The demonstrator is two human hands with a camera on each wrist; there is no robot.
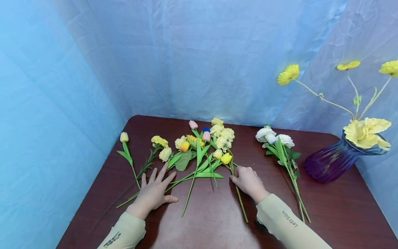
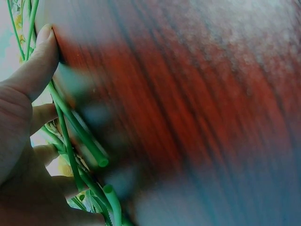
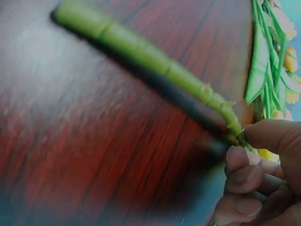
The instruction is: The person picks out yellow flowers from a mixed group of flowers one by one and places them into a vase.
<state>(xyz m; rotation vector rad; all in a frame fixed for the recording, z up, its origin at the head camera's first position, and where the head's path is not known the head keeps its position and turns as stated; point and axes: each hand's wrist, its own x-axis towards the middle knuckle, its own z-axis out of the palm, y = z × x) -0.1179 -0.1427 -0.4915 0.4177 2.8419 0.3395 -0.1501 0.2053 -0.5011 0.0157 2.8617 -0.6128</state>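
Stem [image 1: 242, 204] partly hidden behind right grip [image 1: 248, 181]; wrist-view tabletop [image 2: 188, 99] blurred.

Ribbed purple-blue vase [image 1: 326, 164], yellow flowers [image 1: 367, 133] rising from its mouth. Left of vase, near it: bunch of white flowers [image 1: 282, 152], green stems, lying down. Under vase: dark reddish-brown surface [image 1: 217, 224]. Behind vase: creased pale-blue cloth [image 1: 202, 62].

Our head view bright, pale glare on the red-brown wood-grained table [image 1: 214, 214], thick green stem [image 3: 141, 49] blurred nearest our right wrist camera

Vase [image 1: 326, 162] on the table [image 1: 217, 218], right of the scattered flowers [image 1: 199, 154]
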